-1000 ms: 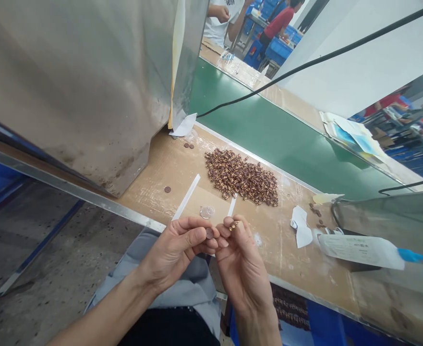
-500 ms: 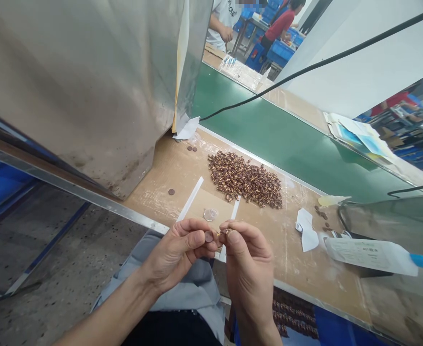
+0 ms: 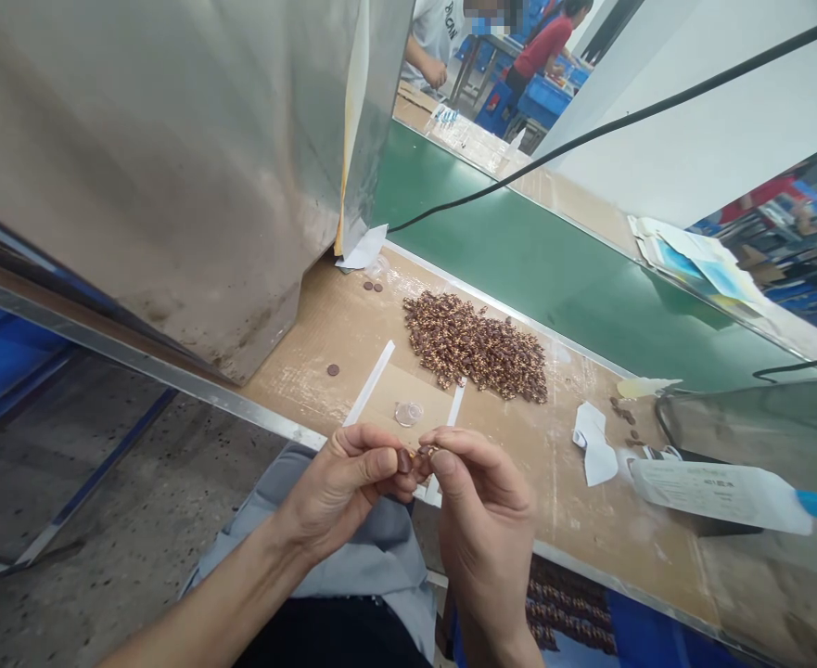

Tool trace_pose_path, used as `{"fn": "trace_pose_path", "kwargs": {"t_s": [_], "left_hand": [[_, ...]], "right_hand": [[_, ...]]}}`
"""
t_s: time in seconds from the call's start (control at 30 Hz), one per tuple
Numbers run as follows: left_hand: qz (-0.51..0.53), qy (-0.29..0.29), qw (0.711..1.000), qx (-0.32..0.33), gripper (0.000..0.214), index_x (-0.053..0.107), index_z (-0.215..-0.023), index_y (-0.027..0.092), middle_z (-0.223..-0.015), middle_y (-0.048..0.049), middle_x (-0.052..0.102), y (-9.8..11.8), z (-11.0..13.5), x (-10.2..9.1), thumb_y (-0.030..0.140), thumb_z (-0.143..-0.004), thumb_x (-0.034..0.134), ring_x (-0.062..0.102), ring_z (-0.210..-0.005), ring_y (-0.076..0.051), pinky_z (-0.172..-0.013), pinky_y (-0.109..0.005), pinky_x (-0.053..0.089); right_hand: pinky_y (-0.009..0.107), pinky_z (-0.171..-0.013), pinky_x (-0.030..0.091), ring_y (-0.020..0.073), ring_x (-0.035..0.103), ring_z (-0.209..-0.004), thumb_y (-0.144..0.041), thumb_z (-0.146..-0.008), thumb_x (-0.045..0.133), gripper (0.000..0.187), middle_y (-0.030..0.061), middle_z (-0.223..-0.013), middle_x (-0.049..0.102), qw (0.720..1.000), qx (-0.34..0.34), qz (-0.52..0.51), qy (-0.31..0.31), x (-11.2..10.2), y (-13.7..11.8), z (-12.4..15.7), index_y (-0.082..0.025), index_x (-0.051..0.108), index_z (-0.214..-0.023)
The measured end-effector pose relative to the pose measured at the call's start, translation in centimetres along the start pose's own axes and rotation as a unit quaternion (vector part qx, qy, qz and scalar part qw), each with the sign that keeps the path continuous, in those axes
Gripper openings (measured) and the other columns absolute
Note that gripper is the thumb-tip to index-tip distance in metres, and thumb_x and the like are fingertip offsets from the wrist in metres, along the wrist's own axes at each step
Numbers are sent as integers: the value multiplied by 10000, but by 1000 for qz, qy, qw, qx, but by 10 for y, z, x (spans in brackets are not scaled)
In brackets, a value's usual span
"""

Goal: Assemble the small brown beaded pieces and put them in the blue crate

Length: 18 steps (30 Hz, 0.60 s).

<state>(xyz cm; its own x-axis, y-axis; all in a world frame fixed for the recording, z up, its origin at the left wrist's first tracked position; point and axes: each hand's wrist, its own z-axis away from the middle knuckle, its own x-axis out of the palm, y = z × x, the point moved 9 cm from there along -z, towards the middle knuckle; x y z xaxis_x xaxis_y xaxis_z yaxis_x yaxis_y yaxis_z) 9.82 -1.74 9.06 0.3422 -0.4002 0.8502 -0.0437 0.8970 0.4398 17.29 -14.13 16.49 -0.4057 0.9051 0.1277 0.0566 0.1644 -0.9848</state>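
My left hand pinches a small brown disc between thumb and fingers, just above the near edge of the wooden bench. My right hand pinches a tiny brown and gold part and holds it against the disc. Both hands meet fingertip to fingertip. Beyond them on the bench lie a small clear round cap, two white strips and a heap of many small brown and gold parts.
A large metal housing rises at the left. A green conveyor belt runs behind the bench, with a black cable above it. White paper scraps, a labelled bag and loose discs lie about. People stand far behind.
My right hand has turned over, palm down, and brought its small part up against the disc in my left hand. The camera view shifted slightly.
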Motion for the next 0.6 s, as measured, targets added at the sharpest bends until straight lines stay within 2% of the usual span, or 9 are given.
{"fn": "trace_pose_path", "kwargs": {"t_s": [0.6], "left_hand": [[-2,-14,1000,5,297,967,-837,223,-762,-51,889,0,0,2,414,-778,1186,821,-662,-115,-668,-148,655]], "right_hand": [[314,-842,740,228,866,-974,-274,-1095,934,50,49,-1070,898,996,-54,71,-24,3,-16,2,-318,955,-1108]]}}
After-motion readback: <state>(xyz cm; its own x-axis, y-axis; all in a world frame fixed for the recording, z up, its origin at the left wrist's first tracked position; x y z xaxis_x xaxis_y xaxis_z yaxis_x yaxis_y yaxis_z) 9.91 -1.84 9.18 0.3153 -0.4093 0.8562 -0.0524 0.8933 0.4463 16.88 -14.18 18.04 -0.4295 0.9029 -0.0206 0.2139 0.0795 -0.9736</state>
